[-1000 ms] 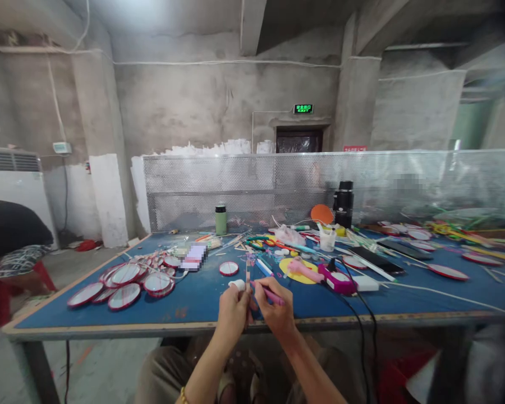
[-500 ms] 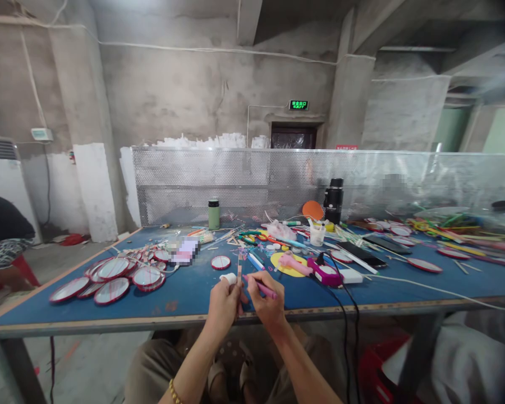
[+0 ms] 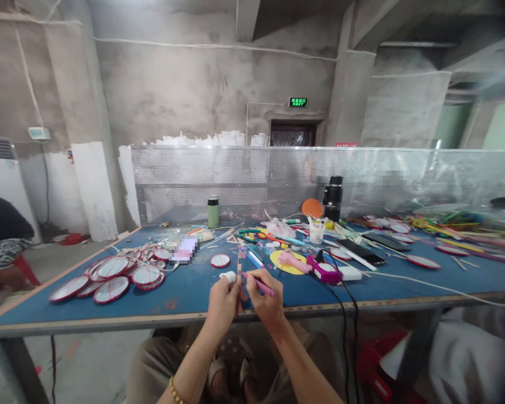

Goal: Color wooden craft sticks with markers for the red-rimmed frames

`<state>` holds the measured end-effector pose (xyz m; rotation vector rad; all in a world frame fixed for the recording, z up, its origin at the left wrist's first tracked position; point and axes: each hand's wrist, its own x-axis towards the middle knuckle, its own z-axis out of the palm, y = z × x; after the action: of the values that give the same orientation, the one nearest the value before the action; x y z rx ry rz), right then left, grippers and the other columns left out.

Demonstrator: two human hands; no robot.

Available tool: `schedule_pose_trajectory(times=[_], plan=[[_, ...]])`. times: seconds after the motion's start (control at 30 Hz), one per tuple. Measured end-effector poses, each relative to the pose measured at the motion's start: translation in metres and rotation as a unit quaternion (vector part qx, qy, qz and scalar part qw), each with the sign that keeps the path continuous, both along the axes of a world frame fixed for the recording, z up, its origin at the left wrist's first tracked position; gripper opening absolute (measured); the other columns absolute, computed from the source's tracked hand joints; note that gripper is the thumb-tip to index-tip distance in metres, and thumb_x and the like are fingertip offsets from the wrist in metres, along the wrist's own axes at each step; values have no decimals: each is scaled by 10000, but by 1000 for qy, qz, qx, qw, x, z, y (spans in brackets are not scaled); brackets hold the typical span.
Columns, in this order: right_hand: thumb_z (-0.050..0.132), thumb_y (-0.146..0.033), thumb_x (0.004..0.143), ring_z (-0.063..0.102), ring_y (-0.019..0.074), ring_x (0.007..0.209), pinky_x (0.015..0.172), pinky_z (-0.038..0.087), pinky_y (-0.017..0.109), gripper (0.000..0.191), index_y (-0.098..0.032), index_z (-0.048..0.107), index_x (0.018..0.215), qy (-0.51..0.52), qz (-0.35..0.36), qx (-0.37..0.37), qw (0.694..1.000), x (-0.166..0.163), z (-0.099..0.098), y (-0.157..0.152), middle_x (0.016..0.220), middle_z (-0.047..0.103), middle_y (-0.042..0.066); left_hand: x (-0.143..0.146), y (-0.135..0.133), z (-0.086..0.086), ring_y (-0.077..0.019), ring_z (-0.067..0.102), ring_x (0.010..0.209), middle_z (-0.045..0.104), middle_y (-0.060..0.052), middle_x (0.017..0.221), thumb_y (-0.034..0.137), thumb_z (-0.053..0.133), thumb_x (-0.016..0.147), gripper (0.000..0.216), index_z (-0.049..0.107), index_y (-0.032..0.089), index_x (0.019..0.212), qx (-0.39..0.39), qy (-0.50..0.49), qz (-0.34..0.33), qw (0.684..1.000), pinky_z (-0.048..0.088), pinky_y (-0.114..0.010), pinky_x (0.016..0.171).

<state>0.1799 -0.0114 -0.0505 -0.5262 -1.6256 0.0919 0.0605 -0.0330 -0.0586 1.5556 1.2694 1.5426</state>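
My left hand is closed around a thin stick that stands upright above the blue table's front edge; its forefinger wears a white wrap. My right hand grips a pink pen-like tool, its tip touching the stick. Both hands are close together at the near edge of the blue table.
Several round red-rimmed mirrors lie at left. A pink glue gun with black cord, yellow disc, green bottle, black flask and phones lie beyond. A perforated metal screen backs the table. Another person sits far left.
The view has shifted slightly; my hands stay together on the stick and pink tool, with only small movement of the tool along the stick.
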Motion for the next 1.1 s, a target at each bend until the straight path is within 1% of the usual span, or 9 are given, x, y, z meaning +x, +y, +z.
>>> schedule_pose_trajectory(times=[0.17,0.27,0.37,0.53,0.63,0.77,0.93,1.1], plan=[[546,-170,901,598,118,573,590,475,218,140,-185,624,785,-5,10,1,1000,0,-1,0,662,646,-1,-1,0,-1,-140,479,332,490,37,393,511,477,853,360,464,222,639,0,15,13,1000,346,-220,368],[548,-171,900,604,120,577,594,477,219,144,-183,624,778,-1,3,1,1000,0,-1,0,664,650,2,0,0,-1,-140,478,329,487,42,394,513,479,851,355,456,227,642,1,11,9,1000,343,-220,365],[550,-176,900,613,121,585,602,481,218,139,-182,635,790,5,-8,2,1000,0,-1,1,667,656,2,1,-1,1,-138,475,328,486,43,397,513,478,849,355,463,227,639,0,7,3,1000,341,-219,364],[542,-186,902,607,118,567,590,484,216,146,-185,637,790,-6,3,2,1000,0,1,0,659,653,-2,1,-3,5,-131,481,338,495,37,399,528,487,839,379,454,224,616,-3,9,9,1000,346,-214,383],[540,-191,902,620,127,579,589,490,221,148,-186,637,790,-1,-3,0,1000,0,2,0,668,664,7,1,-4,6,-129,470,332,499,35,397,531,474,844,381,459,222,621,-6,13,8,1000,334,-216,377],[535,-199,905,624,134,582,585,492,225,155,-190,635,787,-2,-7,1,1000,0,2,-1,664,665,11,1,-3,5,-127,456,321,491,41,397,540,474,838,376,460,226,631,-8,9,3,1000,323,-221,364],[539,-186,897,601,123,557,577,478,220,161,-187,624,760,-8,-3,7,1000,0,1,-2,644,647,2,1,-1,2,-133,469,328,483,46,394,542,477,836,373,452,228,636,-4,12,16,1000,342,-226,373],[544,-181,894,605,120,567,586,479,220,144,-187,630,779,-3,-7,8,1000,0,0,-1,654,651,0,1,-2,3,-133,479,335,492,41,398,544,479,836,382,457,223,631,0,11,11,1000,348,-225,378]])
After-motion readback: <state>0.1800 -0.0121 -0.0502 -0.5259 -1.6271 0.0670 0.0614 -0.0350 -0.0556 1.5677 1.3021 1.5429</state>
